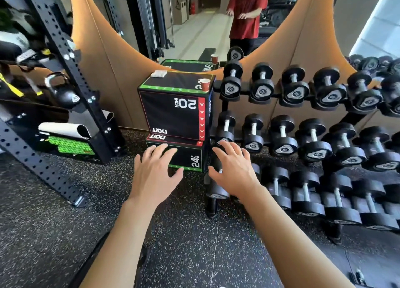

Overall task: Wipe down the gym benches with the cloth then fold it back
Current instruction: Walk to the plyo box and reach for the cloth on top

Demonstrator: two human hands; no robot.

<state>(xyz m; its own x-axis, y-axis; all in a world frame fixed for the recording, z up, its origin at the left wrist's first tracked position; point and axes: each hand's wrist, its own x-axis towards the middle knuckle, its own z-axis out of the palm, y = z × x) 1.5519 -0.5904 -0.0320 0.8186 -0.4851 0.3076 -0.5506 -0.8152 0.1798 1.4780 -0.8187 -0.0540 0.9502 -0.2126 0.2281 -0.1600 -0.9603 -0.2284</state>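
Head cam: left hand (154,170) and right hand (233,170) stretched out side by side, well apart, fingers spread and relaxed, holding nothing. White folded cloth (159,73) way ahead on the far left corner of the top plyo box (173,112), red paper cup (204,85) on that same top near the right edge. Second box (190,157) stacked underneath. Dumbbell rack (303,136) just right of the boxes, black squat rack (65,71) on the left, speckled rubber floor (54,201) below
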